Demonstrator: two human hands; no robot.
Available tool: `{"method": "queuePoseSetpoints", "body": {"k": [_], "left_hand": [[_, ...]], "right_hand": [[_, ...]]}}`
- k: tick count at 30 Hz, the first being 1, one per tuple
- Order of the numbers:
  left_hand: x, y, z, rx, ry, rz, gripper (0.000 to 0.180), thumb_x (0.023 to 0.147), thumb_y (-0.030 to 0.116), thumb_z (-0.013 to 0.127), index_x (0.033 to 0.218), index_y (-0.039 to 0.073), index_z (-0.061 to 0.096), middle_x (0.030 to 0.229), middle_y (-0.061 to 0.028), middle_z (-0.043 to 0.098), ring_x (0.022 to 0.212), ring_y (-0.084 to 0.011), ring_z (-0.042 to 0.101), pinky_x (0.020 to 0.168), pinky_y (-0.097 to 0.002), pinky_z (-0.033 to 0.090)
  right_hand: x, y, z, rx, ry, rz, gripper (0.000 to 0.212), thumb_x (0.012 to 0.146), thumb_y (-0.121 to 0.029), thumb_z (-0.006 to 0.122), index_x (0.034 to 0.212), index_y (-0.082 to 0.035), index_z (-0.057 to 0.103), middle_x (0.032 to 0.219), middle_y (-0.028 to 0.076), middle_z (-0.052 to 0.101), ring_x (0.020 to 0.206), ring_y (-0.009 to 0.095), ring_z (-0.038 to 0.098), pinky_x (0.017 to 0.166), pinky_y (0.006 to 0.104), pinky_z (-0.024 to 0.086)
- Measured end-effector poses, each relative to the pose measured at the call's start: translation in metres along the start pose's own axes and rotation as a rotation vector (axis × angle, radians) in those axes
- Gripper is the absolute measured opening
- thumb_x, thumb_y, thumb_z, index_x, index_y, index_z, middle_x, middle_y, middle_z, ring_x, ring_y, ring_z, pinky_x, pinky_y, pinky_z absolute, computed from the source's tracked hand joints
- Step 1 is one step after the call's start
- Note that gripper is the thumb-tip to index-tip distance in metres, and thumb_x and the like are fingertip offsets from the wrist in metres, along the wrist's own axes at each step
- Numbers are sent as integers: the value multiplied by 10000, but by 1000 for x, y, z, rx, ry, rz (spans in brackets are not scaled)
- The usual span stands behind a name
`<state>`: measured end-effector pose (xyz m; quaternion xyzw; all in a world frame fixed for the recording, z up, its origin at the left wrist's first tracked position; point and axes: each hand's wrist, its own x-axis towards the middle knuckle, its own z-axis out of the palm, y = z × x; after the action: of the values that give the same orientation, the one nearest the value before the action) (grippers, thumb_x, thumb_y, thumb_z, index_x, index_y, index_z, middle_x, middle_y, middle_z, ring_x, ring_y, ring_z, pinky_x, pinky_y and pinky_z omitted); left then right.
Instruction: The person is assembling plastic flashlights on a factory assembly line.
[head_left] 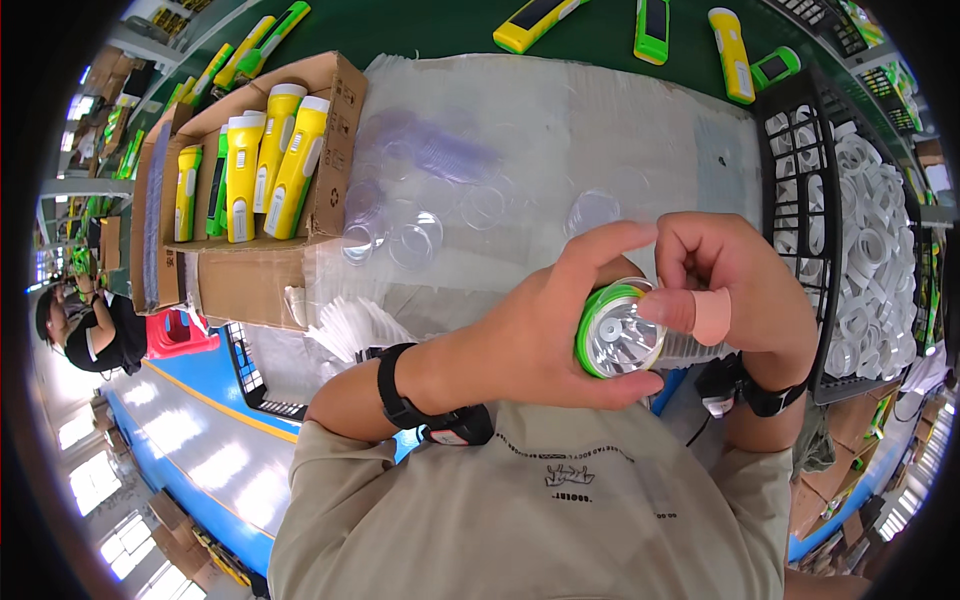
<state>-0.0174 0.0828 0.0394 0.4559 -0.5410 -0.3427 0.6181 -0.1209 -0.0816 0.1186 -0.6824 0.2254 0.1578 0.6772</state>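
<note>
Grip of the left hand (pixel 545 335) was wrapped around a green-rimmed flashlight head (pixel 622 335), fingers on its far side and thumb along its near edge. The piece sat in front of the wearer's chest, its silvery reflector facing up and toward the right. Thumb of the right hand (pixel 738 275) (a pinkish bandage (pixel 712 318) was wound about it) touched the reflector's rim, its other fingers curled above; whether that grip pinched anything could not be told.

Black wristbands circled both wrists, above a beige T-shirt (pixel 530 510). Just beyond the hands, a clear plastic disc (pixel 594 212) lay on the cardboard-covered surface (pixel 640 120), and more clear discs (pixel 485 207) were scattered farther left, near a toppled, purplish stack of them (pixel 455 158). Nearer the wearer, on the left, was a fanned row of white pieces (pixel 358 325).

To the left, an open carton (pixel 347 110) held yellow flashlights (pixel 300 165) standing at a slant, with a green one among them. To the right stood a black mesh crate (pixel 822 215) filled with white rings (pixel 868 255). Along the far edge, on dark green, lay a yellow flashlight (pixel 733 58) and a green flashlight (pixel 652 32). Off to the far left, beside a red stool (pixel 178 336), was another person in black (pixel 118 335).
</note>
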Motion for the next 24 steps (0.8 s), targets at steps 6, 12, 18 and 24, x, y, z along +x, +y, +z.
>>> {"method": "queuePoseSetpoints", "body": {"k": [6, 12, 18, 24], "left_hand": [[2, 1, 1, 48, 20, 25, 677, 619, 197, 837, 1148, 87, 430, 993, -99, 593, 879, -308, 602, 743, -373, 483], [4, -4, -4, 88, -82, -7, 613, 611, 220, 842, 1082, 81, 474, 978, -90, 583, 889, -322, 591, 737, -388, 481], [-2, -17, -1, -67, 27, 39, 642, 633, 227, 846, 1093, 91, 419, 962, -108, 572, 847, -307, 610, 693, -371, 488], [-1, -19, 0, -65, -5, 103, 690, 635, 222, 840, 1126, 101, 370, 977, -119, 564, 839, -309, 610, 707, -375, 486]], "right_hand": [[-3, -7, 3, -32, -53, -90, 378, 714, -108, 703, 1015, -39, 486, 595, -45, 408, 532, 36, 356, 481, 215, 287], [1, -4, 7, -63, -68, -112, 459, 716, -114, 698, 1117, -34, 490, 589, -51, 382, 533, 43, 344, 492, 217, 286], [4, 13, 10, 302, -54, -170, 734, 686, -70, 694, 1325, -5, 339, 694, -49, 377, 611, 38, 373, 536, 181, 296], [-6, 22, 19, 306, 23, -173, 809, 658, -32, 682, 1366, -25, 290, 718, -38, 366, 635, 44, 373, 542, 167, 316]]}}
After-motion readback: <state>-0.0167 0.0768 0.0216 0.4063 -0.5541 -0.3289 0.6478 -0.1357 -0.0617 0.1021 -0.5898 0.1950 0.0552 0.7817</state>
